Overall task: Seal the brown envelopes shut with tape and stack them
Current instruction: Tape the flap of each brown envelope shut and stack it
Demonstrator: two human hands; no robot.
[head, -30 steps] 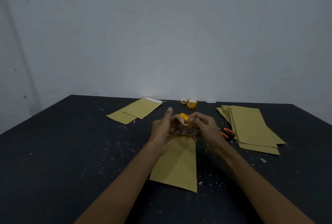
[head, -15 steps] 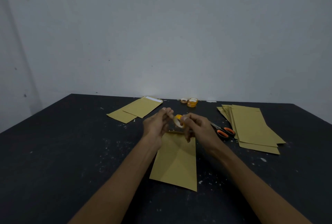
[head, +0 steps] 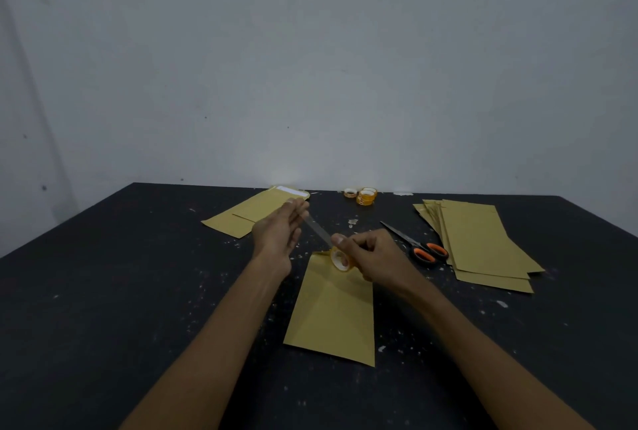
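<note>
While the right hand (head: 371,253) grips the tape roll (head: 340,260) over the envelope's (head: 335,312) far end, the left hand (head: 279,234) pinches the tape strip (head: 317,230).

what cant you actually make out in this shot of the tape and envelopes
All from the head view:
- Top edge of the envelope on the table: covered by the right hand and tape roll, so the flap's state is unclear.
- End of the pulled tape strip: hidden in the left hand.
- Envelope count in the right-hand pile: overlapping.
- Printing on the spare rolls: too small.
</note>
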